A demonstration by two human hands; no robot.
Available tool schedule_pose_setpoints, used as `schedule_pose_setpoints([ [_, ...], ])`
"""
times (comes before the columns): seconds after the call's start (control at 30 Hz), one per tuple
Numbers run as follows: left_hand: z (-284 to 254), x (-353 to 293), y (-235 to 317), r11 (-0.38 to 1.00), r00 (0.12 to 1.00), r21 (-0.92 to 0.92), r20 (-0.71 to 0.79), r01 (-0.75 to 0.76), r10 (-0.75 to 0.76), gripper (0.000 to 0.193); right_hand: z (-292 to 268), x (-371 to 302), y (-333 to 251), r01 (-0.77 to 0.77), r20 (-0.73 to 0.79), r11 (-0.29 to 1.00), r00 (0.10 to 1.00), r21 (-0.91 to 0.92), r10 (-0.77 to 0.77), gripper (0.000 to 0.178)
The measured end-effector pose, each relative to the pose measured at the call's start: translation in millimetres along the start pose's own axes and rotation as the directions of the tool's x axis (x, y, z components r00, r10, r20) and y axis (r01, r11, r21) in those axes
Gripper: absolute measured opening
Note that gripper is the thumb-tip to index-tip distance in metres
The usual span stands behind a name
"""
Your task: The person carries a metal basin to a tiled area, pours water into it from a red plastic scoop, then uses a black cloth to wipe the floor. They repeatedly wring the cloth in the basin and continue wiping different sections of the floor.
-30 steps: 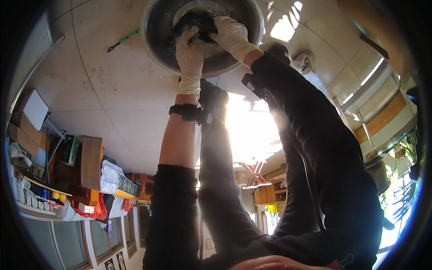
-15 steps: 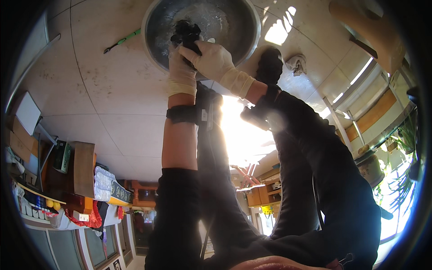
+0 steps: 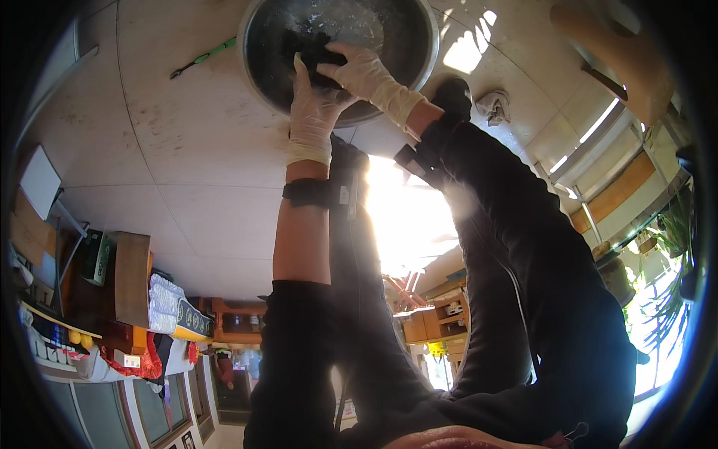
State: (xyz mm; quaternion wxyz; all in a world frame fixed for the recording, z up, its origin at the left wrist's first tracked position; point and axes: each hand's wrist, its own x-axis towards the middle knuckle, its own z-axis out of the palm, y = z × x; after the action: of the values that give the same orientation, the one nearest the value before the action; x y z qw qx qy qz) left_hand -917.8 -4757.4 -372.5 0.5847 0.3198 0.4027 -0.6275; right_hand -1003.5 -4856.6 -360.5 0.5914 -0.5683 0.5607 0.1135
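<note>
Dark bundle (image 3: 308,51) shown within outline of metal basin (image 3: 410,61), left of basin's centre; grasped by gloved left hand (image 3: 311,108) and gloved right hand (image 3: 366,73). Handling judged under way: bundle not yet released or laid outside basin; remaining work not discernible.

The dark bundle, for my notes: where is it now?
In the head view's upper part, left of centre, the dark bundle is held between the left hand and right hand, over or in the metal basin.
</note>
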Motion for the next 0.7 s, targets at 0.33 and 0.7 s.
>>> schedule_pose_setpoints([
  [0.33, 6.3, -15.1, -15.7, 0.893, 0.907, 0.205, -0.055, -0.400, 0.418, 0.040, 9.3, 15.8, -26.6, -0.020, -0.229, 0.937, 0.971, -0.348, -0.065, 0.056],
  [0.7, 2.9, -19.0, -9.8, 0.932, 0.934, 0.338, -0.271, -0.133, 0.232, 0.094, -9.6, 24.9, 25.3, 0.132, -0.257, 0.979, 0.951, -0.158, -0.170, 0.043],
])
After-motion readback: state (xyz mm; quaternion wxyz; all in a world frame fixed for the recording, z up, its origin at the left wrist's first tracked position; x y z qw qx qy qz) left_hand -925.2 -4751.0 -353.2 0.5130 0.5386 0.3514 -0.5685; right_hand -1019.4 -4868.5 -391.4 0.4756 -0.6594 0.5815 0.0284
